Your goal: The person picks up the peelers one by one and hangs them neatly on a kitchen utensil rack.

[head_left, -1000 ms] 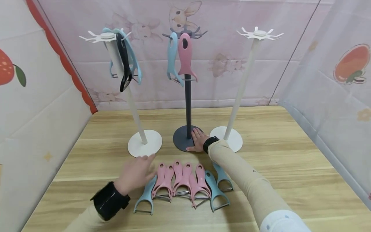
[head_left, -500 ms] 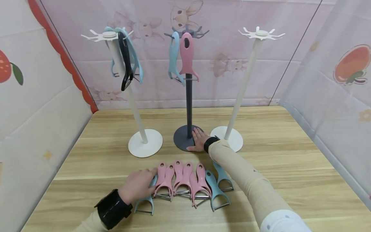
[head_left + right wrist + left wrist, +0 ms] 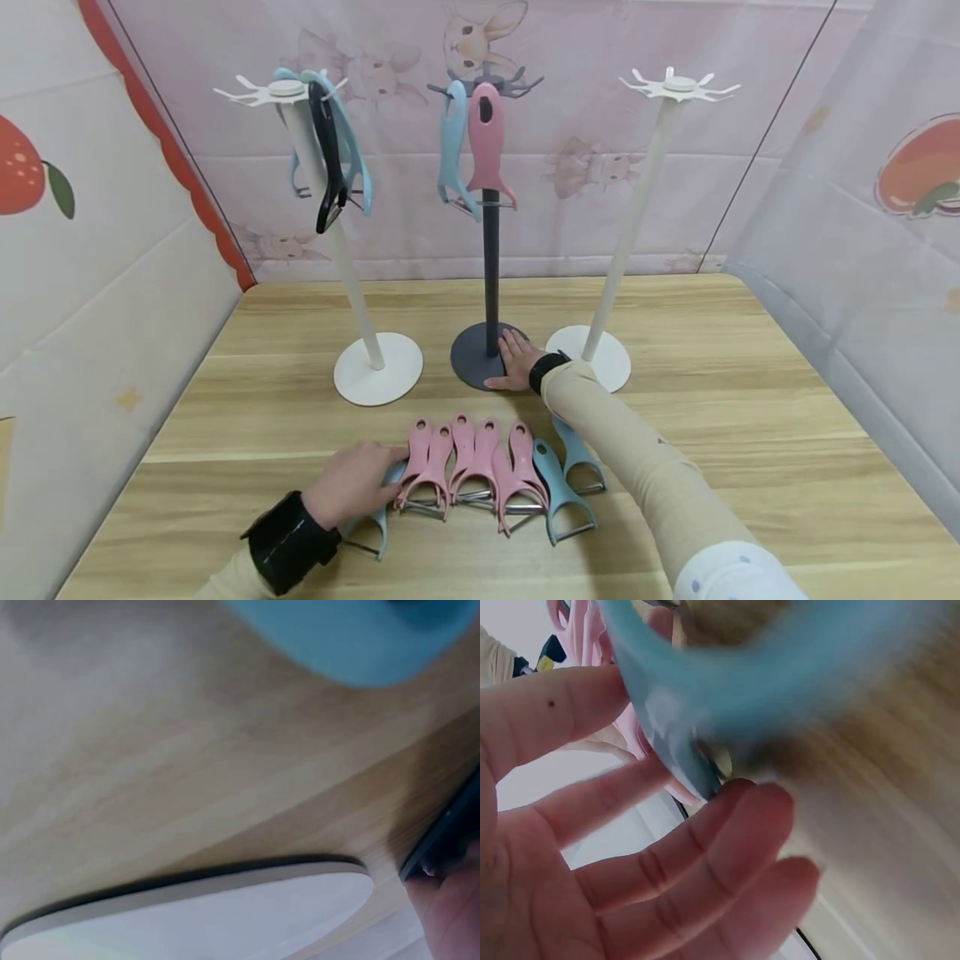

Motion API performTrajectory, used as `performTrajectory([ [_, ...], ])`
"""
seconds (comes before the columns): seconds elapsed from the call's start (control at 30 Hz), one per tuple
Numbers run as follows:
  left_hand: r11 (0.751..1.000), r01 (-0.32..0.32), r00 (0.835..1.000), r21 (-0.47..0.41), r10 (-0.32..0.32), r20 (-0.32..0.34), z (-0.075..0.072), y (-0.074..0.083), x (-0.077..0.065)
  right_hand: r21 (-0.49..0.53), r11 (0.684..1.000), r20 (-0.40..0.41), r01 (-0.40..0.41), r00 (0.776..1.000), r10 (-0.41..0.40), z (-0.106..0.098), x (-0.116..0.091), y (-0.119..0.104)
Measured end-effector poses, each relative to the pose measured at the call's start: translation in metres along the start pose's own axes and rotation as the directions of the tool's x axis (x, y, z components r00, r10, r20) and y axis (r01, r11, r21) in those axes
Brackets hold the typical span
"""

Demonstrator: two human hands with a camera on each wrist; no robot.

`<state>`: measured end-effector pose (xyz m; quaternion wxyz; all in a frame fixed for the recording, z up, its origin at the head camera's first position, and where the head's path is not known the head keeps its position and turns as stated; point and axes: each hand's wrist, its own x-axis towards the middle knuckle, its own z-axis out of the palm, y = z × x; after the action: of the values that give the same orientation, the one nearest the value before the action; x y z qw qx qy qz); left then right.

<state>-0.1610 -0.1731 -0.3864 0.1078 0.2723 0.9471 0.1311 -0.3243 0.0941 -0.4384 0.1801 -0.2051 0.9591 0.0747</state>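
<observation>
My left hand (image 3: 356, 485) pinches a light-blue peeler (image 3: 369, 532) at the left end of a row on the table. In the left wrist view thumb and fingertips meet that blue peeler (image 3: 656, 712), its forked head blurred close to the camera. Beside it lie several pink peelers (image 3: 428, 467), handles pointing away, then a blue peeler (image 3: 561, 492) and another blue peeler (image 3: 581, 462) partly under the right forearm. My right hand (image 3: 517, 362) rests with straight fingers on the round base (image 3: 468, 358) of the dark stand; only a bit shows in the right wrist view.
A white stand (image 3: 348, 283) at left carries blue peelers and a black peeler (image 3: 327, 158). From the dark stand (image 3: 491, 267) hang a blue peeler (image 3: 452, 146) and a pink peeler (image 3: 486, 137). Another white stand (image 3: 633, 225) at right has bare hooks. Printed cloth (image 3: 585, 208) walls surround the table.
My left hand came down onto the leftmost blue peeler and took hold of it; its head has shifted slightly left. The right hand has stayed on the dark base.
</observation>
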Motion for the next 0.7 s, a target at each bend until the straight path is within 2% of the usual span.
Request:
performTrajectory([
  [0.1,0.999,-0.039,0.999,-0.019,0.039,0.001,-0.0015,-0.0029,-0.0007,-0.004,1.000,-0.001,-0.001,1.000,0.001,0.0017,0.0025,0.0010],
  [0.2,0.998,-0.052,0.998,-0.029,0.053,0.017,-0.0023,-0.0055,-0.0017,0.002,1.000,-0.003,0.001,1.000,-0.001,0.0032,0.0038,0.0018],
  [0.4,1.000,-0.003,0.999,-0.021,0.004,0.054,-0.0039,-0.0035,-0.0037,0.011,1.000,-0.010,-0.001,1.000,0.001,0.0058,0.0060,0.0037],
  [0.57,0.999,0.041,0.998,0.010,-0.041,0.048,-0.0028,-0.0026,-0.0034,0.013,1.000,-0.008,0.001,1.000,0.000,0.0073,0.0088,0.0049],
  [0.7,0.997,0.066,0.997,-0.026,-0.065,0.044,-0.0017,-0.0039,-0.0024,0.010,1.000,-0.013,0.001,1.000,-0.001,0.0076,0.0091,0.0048],
])
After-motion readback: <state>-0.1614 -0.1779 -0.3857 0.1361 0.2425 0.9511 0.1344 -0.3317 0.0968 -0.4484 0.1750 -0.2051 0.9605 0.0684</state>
